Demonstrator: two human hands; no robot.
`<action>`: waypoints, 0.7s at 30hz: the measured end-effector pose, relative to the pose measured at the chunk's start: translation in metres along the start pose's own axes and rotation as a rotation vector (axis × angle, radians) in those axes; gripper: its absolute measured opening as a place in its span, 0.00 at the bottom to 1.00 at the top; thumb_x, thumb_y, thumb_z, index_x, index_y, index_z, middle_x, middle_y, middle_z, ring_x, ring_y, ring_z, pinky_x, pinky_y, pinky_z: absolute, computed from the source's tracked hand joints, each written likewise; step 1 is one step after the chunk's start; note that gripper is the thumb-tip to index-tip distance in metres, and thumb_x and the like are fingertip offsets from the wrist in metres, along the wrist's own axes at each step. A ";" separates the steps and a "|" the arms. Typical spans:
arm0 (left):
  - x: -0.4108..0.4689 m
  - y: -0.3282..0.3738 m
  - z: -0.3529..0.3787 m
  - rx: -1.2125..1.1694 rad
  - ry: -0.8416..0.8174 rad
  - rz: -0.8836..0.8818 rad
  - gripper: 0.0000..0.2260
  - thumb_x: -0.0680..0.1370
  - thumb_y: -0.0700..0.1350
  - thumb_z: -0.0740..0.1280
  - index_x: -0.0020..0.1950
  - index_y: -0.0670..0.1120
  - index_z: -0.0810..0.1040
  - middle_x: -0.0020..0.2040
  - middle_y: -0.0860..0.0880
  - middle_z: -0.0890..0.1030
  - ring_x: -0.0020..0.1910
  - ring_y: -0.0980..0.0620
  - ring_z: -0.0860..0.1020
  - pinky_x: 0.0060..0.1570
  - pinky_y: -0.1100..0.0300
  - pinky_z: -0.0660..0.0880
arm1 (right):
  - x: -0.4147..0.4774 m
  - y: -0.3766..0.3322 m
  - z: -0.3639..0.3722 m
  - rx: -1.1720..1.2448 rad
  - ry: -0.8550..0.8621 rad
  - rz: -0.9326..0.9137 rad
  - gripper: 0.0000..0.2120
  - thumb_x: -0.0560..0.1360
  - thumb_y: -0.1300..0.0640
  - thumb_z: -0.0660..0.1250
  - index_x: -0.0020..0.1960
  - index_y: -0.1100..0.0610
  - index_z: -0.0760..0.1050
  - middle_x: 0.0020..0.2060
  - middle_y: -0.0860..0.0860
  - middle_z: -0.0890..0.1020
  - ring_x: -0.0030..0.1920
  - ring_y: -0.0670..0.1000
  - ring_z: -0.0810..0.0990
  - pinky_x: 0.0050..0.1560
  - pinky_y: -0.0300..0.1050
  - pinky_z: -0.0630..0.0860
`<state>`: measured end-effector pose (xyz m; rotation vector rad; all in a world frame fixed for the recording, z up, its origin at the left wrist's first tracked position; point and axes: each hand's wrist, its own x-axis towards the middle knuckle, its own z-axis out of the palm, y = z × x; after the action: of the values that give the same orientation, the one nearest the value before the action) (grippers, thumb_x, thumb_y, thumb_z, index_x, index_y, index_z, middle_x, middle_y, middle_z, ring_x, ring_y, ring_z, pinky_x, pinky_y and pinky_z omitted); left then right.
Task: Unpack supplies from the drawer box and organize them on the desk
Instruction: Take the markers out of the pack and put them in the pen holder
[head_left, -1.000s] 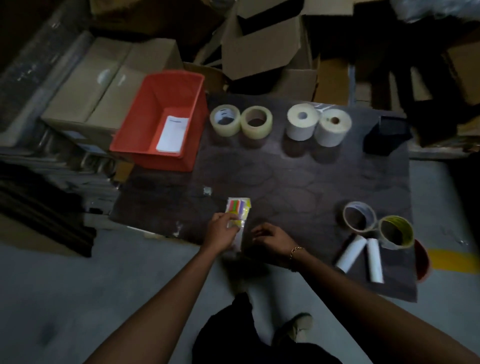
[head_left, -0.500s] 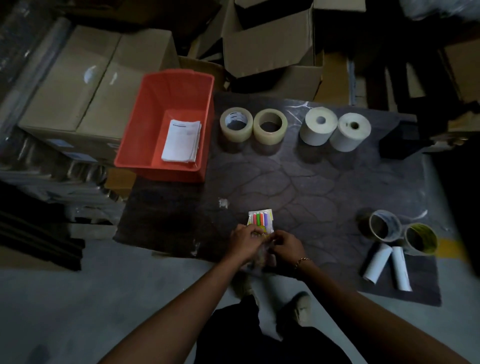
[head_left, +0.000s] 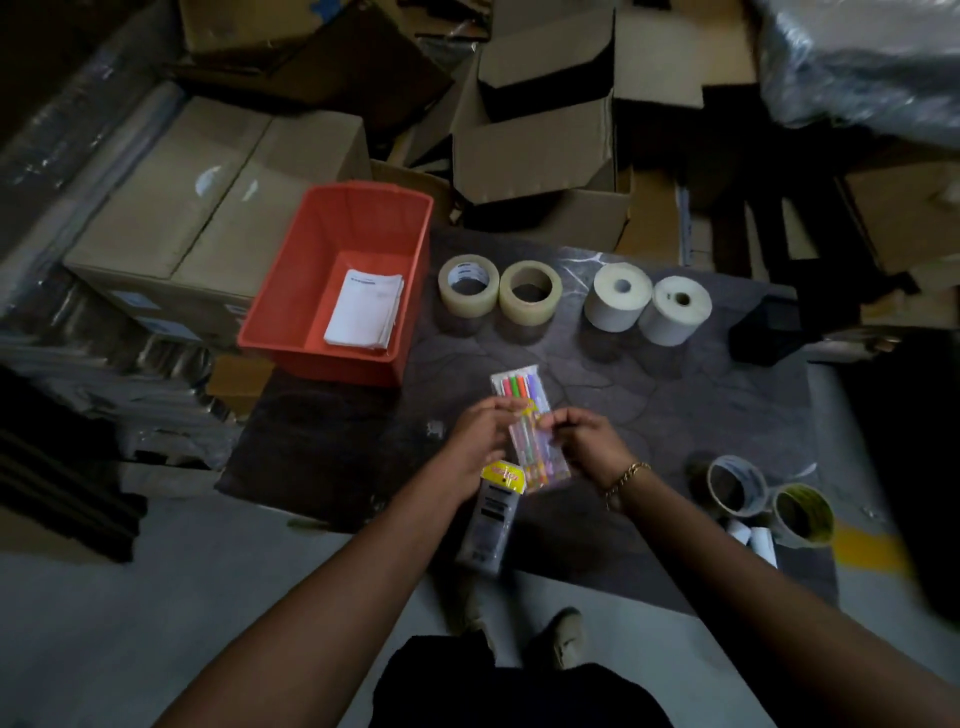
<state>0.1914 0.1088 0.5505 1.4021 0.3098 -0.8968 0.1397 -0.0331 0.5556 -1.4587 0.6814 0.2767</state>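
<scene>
A clear pack of coloured pens (head_left: 525, 415) is held above the dark desk (head_left: 675, 405). My left hand (head_left: 480, 434) grips its left side and my right hand (head_left: 584, 439) pinches its right edge. A second, grey pack with a yellow header (head_left: 491, 514) hangs below the first, under my left hand. The orange drawer box (head_left: 291, 306) stands at the desk's far left with a white booklet (head_left: 366, 309) inside.
Two clear tape rolls (head_left: 496, 286) and two white paper rolls (head_left: 647, 304) line the desk's far edge. Two more tape rolls (head_left: 769, 499) and small white tubes (head_left: 756, 538) lie at the near right. A black holder (head_left: 769, 330) sits far right. Cardboard boxes (head_left: 540, 130) crowd behind.
Both hands have lifted the pen packs off the desk's near edge and raised them. The coloured pack now shows in full and a second pack hangs below it.
</scene>
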 end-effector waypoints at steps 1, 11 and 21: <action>-0.002 0.006 0.003 -0.010 -0.015 0.016 0.13 0.74 0.35 0.61 0.51 0.48 0.80 0.46 0.46 0.82 0.44 0.49 0.79 0.49 0.56 0.73 | -0.002 -0.012 -0.003 0.040 -0.023 0.002 0.16 0.73 0.78 0.54 0.40 0.61 0.74 0.21 0.46 0.75 0.17 0.39 0.69 0.18 0.30 0.64; -0.023 0.047 0.074 -0.115 0.097 0.268 0.15 0.75 0.28 0.59 0.52 0.44 0.78 0.46 0.45 0.81 0.40 0.53 0.79 0.33 0.64 0.78 | -0.027 -0.035 -0.056 0.054 -0.018 -0.108 0.20 0.69 0.72 0.70 0.56 0.58 0.68 0.39 0.54 0.80 0.31 0.51 0.78 0.24 0.40 0.74; -0.034 0.047 0.134 -0.111 0.031 0.238 0.19 0.81 0.40 0.59 0.70 0.51 0.72 0.56 0.49 0.77 0.40 0.54 0.75 0.33 0.63 0.73 | -0.053 -0.039 -0.098 -1.130 0.117 -0.902 0.15 0.71 0.55 0.67 0.57 0.53 0.76 0.50 0.53 0.77 0.50 0.56 0.76 0.40 0.47 0.71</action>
<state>0.1610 -0.0076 0.6328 1.3190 0.2076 -0.6541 0.0953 -0.1200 0.6214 -2.7042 -0.1886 -0.1881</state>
